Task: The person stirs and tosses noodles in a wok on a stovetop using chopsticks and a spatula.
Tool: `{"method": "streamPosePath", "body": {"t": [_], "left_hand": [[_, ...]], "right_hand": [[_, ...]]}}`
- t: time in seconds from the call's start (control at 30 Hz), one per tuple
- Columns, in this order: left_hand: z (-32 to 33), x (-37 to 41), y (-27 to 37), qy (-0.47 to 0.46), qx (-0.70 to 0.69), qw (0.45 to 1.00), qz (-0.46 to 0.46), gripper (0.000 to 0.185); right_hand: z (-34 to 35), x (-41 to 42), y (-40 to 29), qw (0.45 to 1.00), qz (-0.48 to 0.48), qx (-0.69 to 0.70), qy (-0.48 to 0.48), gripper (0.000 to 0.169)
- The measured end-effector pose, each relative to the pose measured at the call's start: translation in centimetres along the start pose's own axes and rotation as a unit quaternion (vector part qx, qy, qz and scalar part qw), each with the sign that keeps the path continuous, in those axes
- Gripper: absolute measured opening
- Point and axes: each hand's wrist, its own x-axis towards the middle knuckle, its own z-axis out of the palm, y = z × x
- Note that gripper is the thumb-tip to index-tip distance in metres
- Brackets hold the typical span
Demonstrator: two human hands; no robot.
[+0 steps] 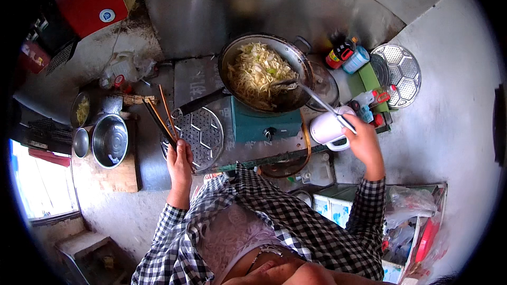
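My left hand (180, 164) grips a bundle of chopsticks (160, 122), some light brown and some black, with their tips pointing up and away. It is above the near edge of a perforated round steamer plate (206, 136). My right hand (363, 142) is closed around the handle of a metal spatula (321, 101). The spatula's blade rests against noodles (257, 67) mixed with pale and green vegetable pieces, inside a dark wok (305, 67). Under the wok is a green gas stove (249, 122). The wok's long handle (204, 102) points left, over the steamer plate.
A pale kettle (323, 126) stands just below my right hand, near a glass lid (332, 87). Sauce bottles (340, 53) and a second steamer plate (402, 73) are at the right. On the left, a steel basin (111, 140) sits on a wooden board (119, 180). A hose (307, 138) curves beside the stove.
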Motion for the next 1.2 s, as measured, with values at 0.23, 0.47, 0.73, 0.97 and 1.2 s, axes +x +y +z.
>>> {"method": "streamPosePath", "body": {"t": [0.23,0.47,0.73,0.97,1.2], "left_hand": [[0.2,-1.7,0.1,-0.023,-0.021,1.000,0.000,0.019],[-1.4,-3.7,-0.4,0.043,0.002,0.999,0.013,0.018],[-1.4,-6.9,-1.7,0.112,-0.018,0.993,-0.005,0.019],[-0.9,-5.6,-0.7,0.081,-0.009,0.997,-0.008,0.019],[1.2,-3.7,-2.0,0.026,-0.044,0.998,-0.047,0.019]], "right_hand": [[3.1,9.5,3.1,0.998,0.060,0.023,0.008,0.036],[8.1,22.4,8.4,0.994,-0.015,0.049,-0.096,0.041],[6.9,26.0,7.8,0.868,0.140,0.283,-0.384,0.043],[-0.5,21.3,2.5,0.934,0.036,0.128,-0.330,0.043],[-5.4,10.3,0.4,0.968,-0.189,-0.097,-0.130,0.039]]}}
